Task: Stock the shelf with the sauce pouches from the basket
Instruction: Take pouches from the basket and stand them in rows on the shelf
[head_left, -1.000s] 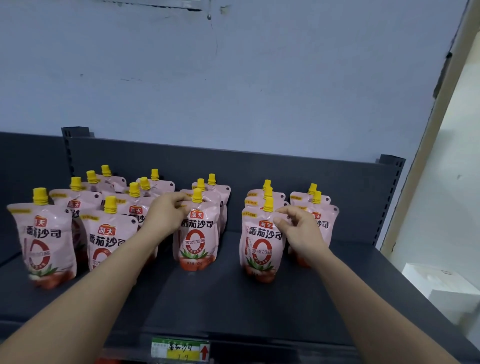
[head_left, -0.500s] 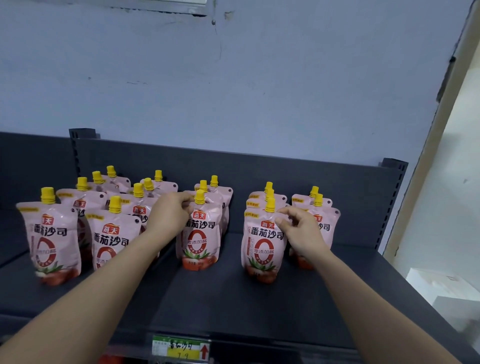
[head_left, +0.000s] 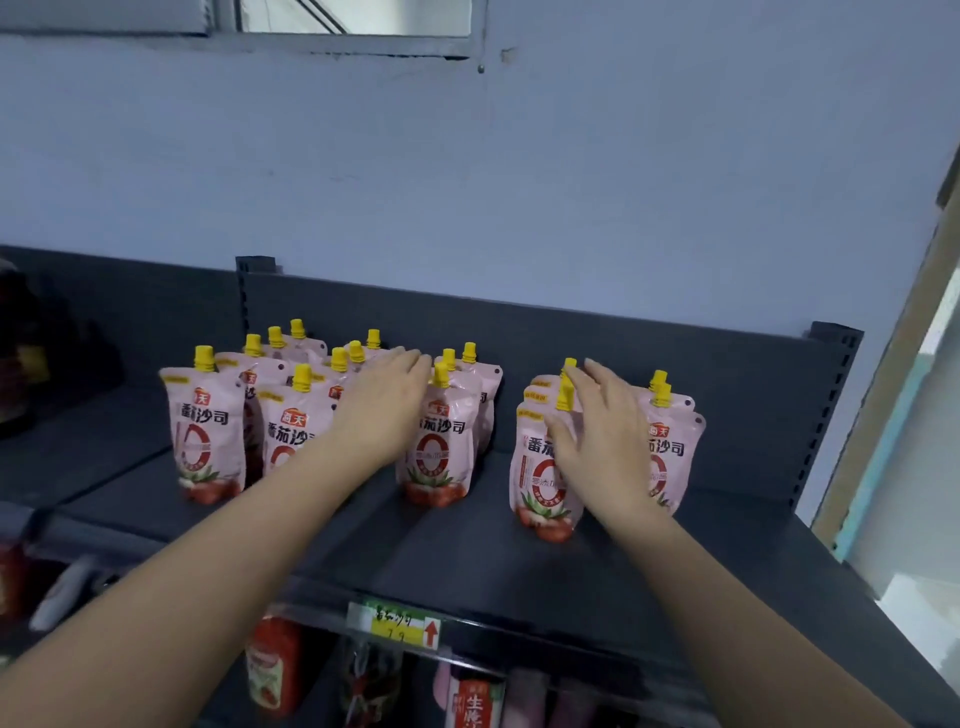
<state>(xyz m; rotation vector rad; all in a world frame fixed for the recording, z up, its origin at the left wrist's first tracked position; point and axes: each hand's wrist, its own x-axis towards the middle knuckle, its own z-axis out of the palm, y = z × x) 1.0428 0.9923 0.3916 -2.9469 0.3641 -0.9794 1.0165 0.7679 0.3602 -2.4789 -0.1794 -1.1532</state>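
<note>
Several pink sauce pouches with yellow caps stand in rows on the dark grey shelf (head_left: 467, 551). My left hand (head_left: 384, 405) lies with straight fingers beside the front pouch of the middle row (head_left: 441, 447), reaching past its cap. My right hand (head_left: 602, 431) lies spread over the front pouch of the row to the right (head_left: 537, 483), fingers extended near its yellow cap. Neither hand grips anything. Another pair of pouches (head_left: 670, 447) stands at the far right. The basket is out of view.
A price tag (head_left: 397, 623) hangs on the shelf's front edge. Red bottles and packets (head_left: 275, 670) fill the shelf below. Dark bottles (head_left: 21, 364) stand on the neighbouring shelf at left. The shelf's back panel and a blue wall rise behind.
Both hands have let go of the pouch tops they pinched and now lie with fingers straightened. The camera has tilted, showing more of the lower shelf.
</note>
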